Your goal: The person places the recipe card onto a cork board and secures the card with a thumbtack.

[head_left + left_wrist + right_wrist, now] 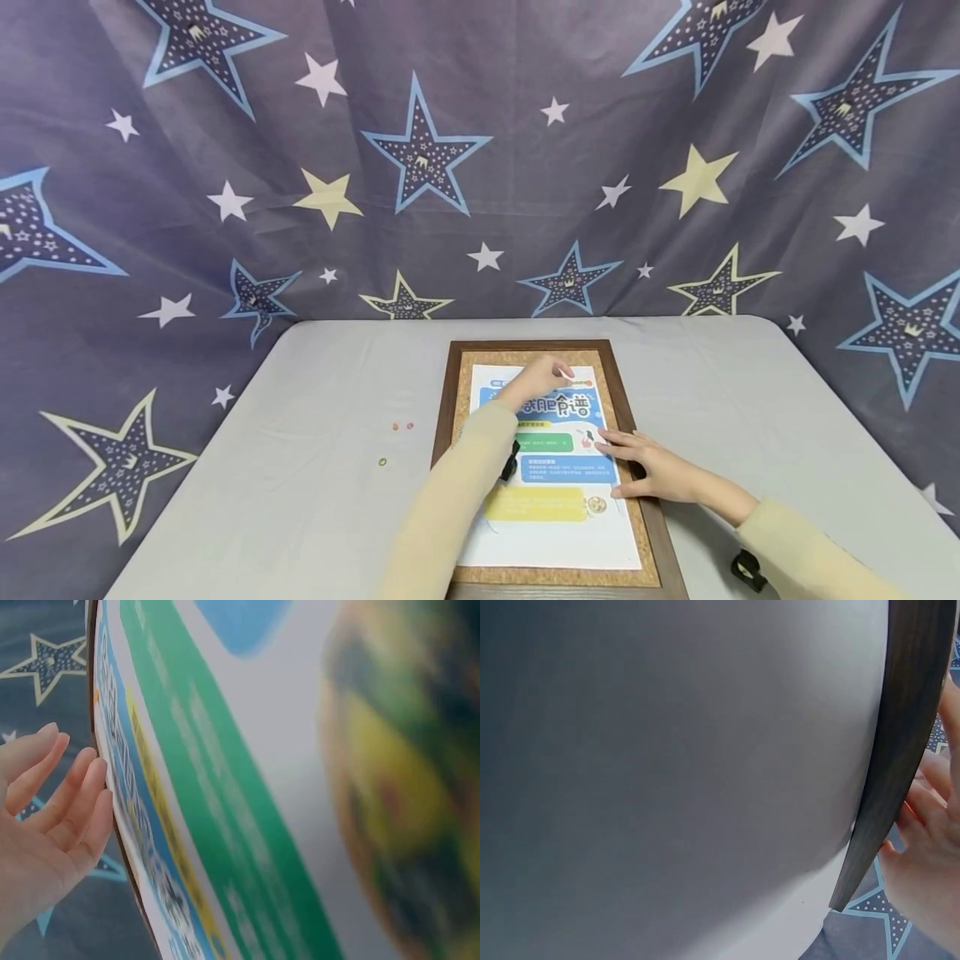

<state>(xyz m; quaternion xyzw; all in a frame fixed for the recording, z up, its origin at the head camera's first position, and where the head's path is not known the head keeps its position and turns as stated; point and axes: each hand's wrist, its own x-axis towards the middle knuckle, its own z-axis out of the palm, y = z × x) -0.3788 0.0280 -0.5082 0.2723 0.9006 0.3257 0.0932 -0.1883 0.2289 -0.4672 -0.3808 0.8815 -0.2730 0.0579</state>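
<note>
A white printed poster (551,542) with blue, green and yellow panels lies on a cork board (555,575) in a dark brown wooden frame (528,344). Over the poster's upper right part is my left hand (536,379), its fingers loosely bent. In the left wrist view nothing shows between the fingers of this left hand (60,802); whether they touch the paper I cannot tell. My right hand (656,468) rests across the frame's right side, fingertips on the poster's right edge. The right wrist view shows that hand (922,840) beside the dark frame edge (900,735).
Several small coloured bits lie on the grey-covered table (300,500) left of the board: an orange one (395,427), a pink one (409,426) and a green ring-like one (382,461). A star-patterned curtain (480,167) hangs behind the table.
</note>
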